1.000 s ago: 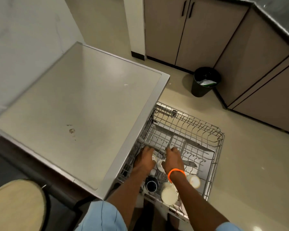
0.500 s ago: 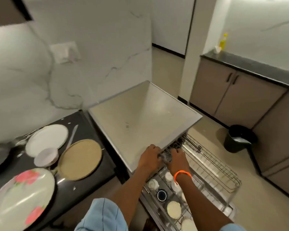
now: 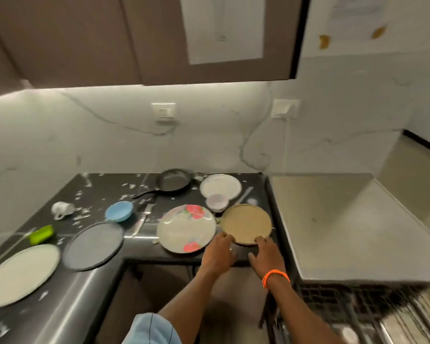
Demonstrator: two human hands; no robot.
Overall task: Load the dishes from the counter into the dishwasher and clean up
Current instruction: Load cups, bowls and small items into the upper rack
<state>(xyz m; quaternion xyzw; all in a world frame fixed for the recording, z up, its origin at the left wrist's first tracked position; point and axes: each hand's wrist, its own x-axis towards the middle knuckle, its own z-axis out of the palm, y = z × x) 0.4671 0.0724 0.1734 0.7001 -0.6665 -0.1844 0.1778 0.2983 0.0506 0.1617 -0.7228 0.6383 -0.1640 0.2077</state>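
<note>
- Clearly much is left: the tabletop (image 3: 144, 244) still carries a tan plate (image 3: 245, 223), a floral plate (image 3: 186, 228), a grey plate (image 3: 93, 245), a pale plate (image 3: 20, 274) at the near left, a white plate (image 3: 220, 185) at the back, a small bowl (image 3: 216, 202), a blue bowl (image 3: 119, 211), a pan (image 3: 173, 180), a cup (image 3: 61, 209) lying on its side and a knife (image 3: 140, 220).
- White scraps lie scattered over the dark surface, so the cleaning up looks undone too.
- The dishwasher rack (image 3: 358, 311) shows blurred at the lower right, pulled out; what it holds I cannot tell here.
- My judgement: the step in hand is picking up the tan plate, which sits flat near the tabletop's right front corner, just beside the floral plate.
- The left hand (image 3: 219, 254) reaches forward, its fingertips at the tan plate's near-left rim, fingers loosely bent; no firm grip shows.
- The right hand (image 3: 267, 256), with an orange band at the wrist, reaches to the plate's near-right rim, fingers spread and touching the edge.
- Both forearms stretch out from below, converging on the plate.
</note>
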